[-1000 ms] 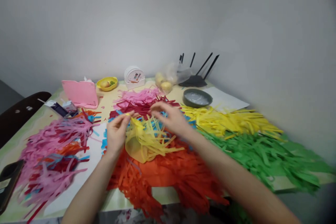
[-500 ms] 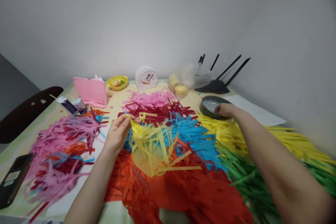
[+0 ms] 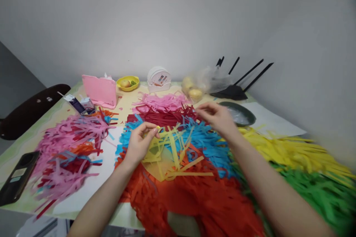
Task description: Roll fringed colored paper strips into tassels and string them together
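My left hand [image 3: 142, 141] pinches the twisted end of a yellow fringed paper [image 3: 174, 146], whose cut strips spread to the right. Under it lie blue fringed paper [image 3: 204, 146] and a large orange-red fringed sheet [image 3: 217, 200]. My right hand [image 3: 215, 116] hovers over the blue and dark red fringes [image 3: 158, 116], thumb and fingertips together. What those fingertips hold, if anything, is too small to make out. Just to the right of that hand stands a dark green bowl [image 3: 249, 118] with something clear and whitish inside, partly hidden by the hand.
Yellow [image 3: 300, 152] and green fringes [image 3: 319, 189] cover the right side. Pink fringed bundles [image 3: 66, 137] lie left, near a phone [image 3: 18, 177] and drink cartons [image 3: 76, 103]. Behind are a pink tablet case [image 3: 100, 90], yellow fruit dish [image 3: 128, 83], bagged fruit [image 3: 194, 92] and black router [image 3: 230, 92].
My right hand has left the bowl and moved left toward the yellow paper. My left hand has shifted slightly right and down, still pinching it. The whole view has shifted a little.
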{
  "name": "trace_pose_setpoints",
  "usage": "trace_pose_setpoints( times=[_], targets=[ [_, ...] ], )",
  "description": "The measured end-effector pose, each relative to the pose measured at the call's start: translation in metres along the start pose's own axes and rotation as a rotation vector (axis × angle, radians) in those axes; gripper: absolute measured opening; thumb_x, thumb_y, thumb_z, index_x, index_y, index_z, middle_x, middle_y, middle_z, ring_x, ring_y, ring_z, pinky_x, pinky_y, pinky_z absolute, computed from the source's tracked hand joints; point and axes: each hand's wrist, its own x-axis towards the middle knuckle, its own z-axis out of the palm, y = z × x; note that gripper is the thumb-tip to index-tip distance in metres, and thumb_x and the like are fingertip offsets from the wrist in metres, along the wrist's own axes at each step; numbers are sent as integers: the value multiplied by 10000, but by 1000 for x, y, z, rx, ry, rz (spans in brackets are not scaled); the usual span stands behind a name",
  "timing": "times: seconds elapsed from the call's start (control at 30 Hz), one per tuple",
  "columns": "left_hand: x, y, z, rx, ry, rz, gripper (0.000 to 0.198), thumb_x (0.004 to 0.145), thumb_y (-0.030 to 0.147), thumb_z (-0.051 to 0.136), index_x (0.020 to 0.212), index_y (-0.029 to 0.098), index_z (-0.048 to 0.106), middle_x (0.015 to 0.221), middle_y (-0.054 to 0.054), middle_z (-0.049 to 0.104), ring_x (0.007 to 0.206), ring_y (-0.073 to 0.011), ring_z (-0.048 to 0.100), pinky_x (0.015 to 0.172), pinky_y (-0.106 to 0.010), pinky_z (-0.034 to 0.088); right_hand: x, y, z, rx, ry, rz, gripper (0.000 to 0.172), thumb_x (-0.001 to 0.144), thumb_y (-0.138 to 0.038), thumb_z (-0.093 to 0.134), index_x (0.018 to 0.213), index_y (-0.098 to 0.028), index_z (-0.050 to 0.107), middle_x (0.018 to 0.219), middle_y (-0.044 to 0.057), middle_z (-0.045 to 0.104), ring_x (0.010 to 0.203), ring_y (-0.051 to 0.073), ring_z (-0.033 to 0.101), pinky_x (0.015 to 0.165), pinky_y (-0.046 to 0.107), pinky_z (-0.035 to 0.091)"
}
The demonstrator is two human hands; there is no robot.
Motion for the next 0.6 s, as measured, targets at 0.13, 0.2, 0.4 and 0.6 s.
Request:
trace_pose_setpoints(
  times=[0.13,0.2,0.4,0.6],
  targets=[
    [-19,10,10,80,-31,45,138,864,292,620,825,161,634,719,-7,658,699,-130,612,700,-238,452,-68,-58,54,644,-189,-23,266,718,-434,728,780,-186,656,641,2,649,492,107,535,471,237,446],
    [-30,14,12,103,-22,68,128,871,279,613,823,163,639,727,-9,660,709,-132,614,707,-239,455,-91,-73,66,806,-171,25,251,709,-409,755,770,-188,654,590,-22,617,476,95,520,449,214,436],
    [-59,16,15,108,32,125,123,884,273,601,823,173,636,747,-11,664,714,-141,617,705,-252,459,-127,-82,78,997,-125,94,236,697,-366,789,740,-182,648,580,-23,619,464,80,514,422,185,420],
    [-82,15,15,397,129,297,103,895,249,585,831,201,649,808,-24,676,792,-173,605,763,-296,437,-152,-87,95,1068,-22,109,212,724,-350,763,742,-192,622,598,-31,618,465,73,515,435,183,421]
  ],
)
